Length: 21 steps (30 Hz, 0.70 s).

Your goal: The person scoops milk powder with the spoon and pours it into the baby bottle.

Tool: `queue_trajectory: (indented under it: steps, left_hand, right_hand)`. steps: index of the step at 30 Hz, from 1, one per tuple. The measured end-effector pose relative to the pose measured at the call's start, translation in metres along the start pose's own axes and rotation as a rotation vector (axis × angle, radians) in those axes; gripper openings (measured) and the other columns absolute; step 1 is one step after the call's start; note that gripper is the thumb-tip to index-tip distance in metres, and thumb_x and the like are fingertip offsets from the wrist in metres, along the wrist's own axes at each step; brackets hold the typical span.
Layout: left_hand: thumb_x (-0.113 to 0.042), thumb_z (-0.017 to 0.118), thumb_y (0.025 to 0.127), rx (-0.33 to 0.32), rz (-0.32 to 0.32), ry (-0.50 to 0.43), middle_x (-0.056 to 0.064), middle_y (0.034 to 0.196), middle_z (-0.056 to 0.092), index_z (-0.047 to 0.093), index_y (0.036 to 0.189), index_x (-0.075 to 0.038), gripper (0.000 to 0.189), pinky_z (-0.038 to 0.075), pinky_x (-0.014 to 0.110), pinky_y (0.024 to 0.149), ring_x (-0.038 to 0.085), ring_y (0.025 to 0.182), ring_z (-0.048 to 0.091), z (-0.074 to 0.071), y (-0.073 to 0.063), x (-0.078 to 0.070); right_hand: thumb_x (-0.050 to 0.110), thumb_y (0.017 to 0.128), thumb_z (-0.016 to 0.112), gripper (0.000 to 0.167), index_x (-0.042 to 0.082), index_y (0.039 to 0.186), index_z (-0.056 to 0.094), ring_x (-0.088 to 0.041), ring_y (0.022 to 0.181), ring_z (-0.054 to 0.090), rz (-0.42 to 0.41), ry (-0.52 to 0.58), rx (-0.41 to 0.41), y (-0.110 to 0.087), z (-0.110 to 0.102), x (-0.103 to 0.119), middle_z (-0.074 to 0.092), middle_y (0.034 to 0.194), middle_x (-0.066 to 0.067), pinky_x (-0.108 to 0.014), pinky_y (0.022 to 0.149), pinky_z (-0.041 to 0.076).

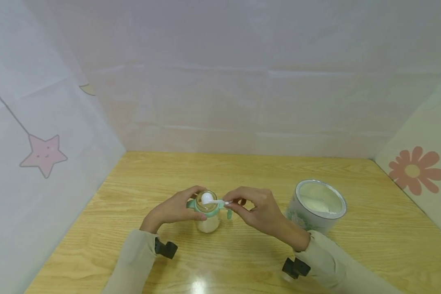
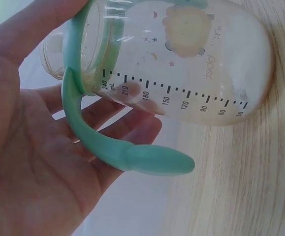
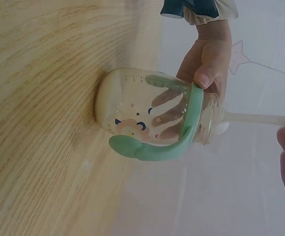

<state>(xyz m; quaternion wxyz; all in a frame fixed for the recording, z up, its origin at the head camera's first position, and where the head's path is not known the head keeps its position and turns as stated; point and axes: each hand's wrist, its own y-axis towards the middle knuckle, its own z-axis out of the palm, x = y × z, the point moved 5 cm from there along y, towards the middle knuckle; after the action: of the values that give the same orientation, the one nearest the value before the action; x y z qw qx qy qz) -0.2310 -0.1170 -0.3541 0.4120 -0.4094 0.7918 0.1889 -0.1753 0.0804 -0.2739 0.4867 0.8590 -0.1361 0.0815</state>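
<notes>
Pale, creased sheeting (image 1: 220, 81) behind and to both sides. Before it, a yellowish wood-grain table (image 1: 242, 171) with a bright glint near its front. Reaching in from below, a person's two light beige sleeves (image 1: 130, 257). On the right of the table, a white tin (image 1: 301, 214) with a silvery rim, green pattern on the wall and pale powder (image 1: 317, 203) inside. On the right sheeting, a salmon-coloured flower print (image 1: 413, 170); on the left, a pink smiling star print (image 1: 44, 156). Near the middle of the table, left of the tin, both hands close to each other. Left hand (image 1: 172, 208): clamped around the upper part of a clear bottle (image 1: 207, 225), thumb on the near side, fingers curled round behind and visible through the wall from the right wrist. Right hand (image 1: 255, 206), between bottle and tin: thumb and fingertips together, pinching the handle of a white scoop (image 1: 214, 201). Bottle upright, base apparently on the wood, off-white powder inside at the bottom. Around its neck, a mint-green collar (image 1: 212, 213) with two curved handles. At each wrist, a small black device (image 1: 166, 248). At the bottle's mouth, the scoop's rounded bowl. On the bottle's side, a yellow animal-face print (image 2: 187, 30) and, finest of all, black millilitre marks (image 2: 169, 90) up to 240
</notes>
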Motion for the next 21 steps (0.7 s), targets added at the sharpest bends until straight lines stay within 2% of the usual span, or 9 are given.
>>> queue_trajectory:
  steps: [6, 14, 21]
  left_hand:
    - [-0.034, 0.075, 0.082, -0.011, 0.028, 0.006, 0.006, 0.125, 0.055, 0.042, 0.138, -0.014, 0.068, 0.046, 0.049, 0.093, 0.028, 0.115, 0.050, 0.000, 0.001, -0.002]
    - [-0.028, 0.076, 0.081, -0.055, 0.091, 0.011, 0.011, 0.140, 0.046, 0.038, 0.141, -0.008, 0.073, 0.036, 0.054, 0.105, 0.030, 0.126, 0.043, -0.001, 0.001, -0.014]
    - [-0.029, 0.075, 0.083, -0.063, 0.102, 0.035, 0.012, 0.142, 0.045, 0.038, 0.141, -0.009, 0.071, 0.036, 0.055, 0.105, 0.031, 0.127, 0.044, -0.001, 0.002, -0.017]
  right_hand:
    - [0.018, 0.095, 0.058, 0.017, 0.004, 0.092, 0.067, -0.007, 0.062, 0.062, -0.010, 0.003, 0.002, 0.002, -0.001, 0.000, 0.071, 0.080, -0.007, -0.012, 0.059, 0.049]
    - [0.021, 0.095, 0.056, 0.021, 0.004, 0.091, 0.067, -0.007, 0.061, 0.061, -0.023, -0.018, 0.002, 0.005, -0.003, 0.000, 0.071, 0.079, -0.006, -0.012, 0.058, 0.048]
    - [0.019, 0.095, 0.057, 0.019, 0.003, 0.091, 0.067, -0.008, 0.062, 0.061, -0.033, -0.016, -0.003, 0.006, -0.006, 0.000, 0.071, 0.079, -0.007, -0.012, 0.059, 0.049]
